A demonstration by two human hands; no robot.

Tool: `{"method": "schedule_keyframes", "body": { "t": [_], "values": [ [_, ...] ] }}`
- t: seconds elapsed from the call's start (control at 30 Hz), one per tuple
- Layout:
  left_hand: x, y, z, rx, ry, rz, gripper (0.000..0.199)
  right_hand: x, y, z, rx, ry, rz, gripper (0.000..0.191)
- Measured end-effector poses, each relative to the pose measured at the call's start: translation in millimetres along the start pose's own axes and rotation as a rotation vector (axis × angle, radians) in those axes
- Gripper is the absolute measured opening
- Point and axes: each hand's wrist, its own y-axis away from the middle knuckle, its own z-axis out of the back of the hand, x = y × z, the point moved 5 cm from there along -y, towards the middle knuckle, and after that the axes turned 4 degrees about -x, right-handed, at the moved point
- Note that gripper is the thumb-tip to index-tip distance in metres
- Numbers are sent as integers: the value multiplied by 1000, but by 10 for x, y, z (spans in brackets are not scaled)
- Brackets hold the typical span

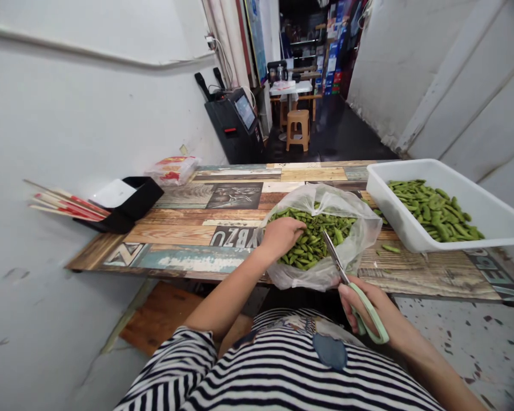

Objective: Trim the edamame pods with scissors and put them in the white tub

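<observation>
A clear plastic bag (370, 225) lies wide open on the table, full of green edamame pods (302, 251). My left hand (282, 235) reaches over the bag's left side, fingers curled together at the pods; whatever is between the fingertips is hidden. In my right hand (368, 302) is a pair of scissors (370, 314) with pale green handles. Their metal blades point up and away over the near right part of the bag, close above the pods, and look nearly closed. To the right stands a white plastic tub (415, 242) holding more pods (437, 211).
Loose pods (390, 248) lie between bag and tub on the wood-patterned table (188, 234). At the left are a black holder (143, 197) with wrapped chopsticks (75, 205) and a plastic packet (171, 170). Beyond the table stand a black machine (233, 123) and a stool (297, 128).
</observation>
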Motion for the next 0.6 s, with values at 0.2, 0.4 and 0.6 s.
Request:
{"method": "schedule_keyframes", "body": {
  "t": [0.2, 0.4, 0.6],
  "values": [
    [-22, -183, -36, 74, -228, -82, 19, -44, -2, 7, -5, 21, -1, 33],
    [-35, -89, 119, -34, 423, 60, 23, -43, -18, 22, -15, -2, -9, 32],
    [-95, 166, -184, 288, 1025, 487, 32, 78, -25, 21, 55, 126, 63, 32]
  ]
}}
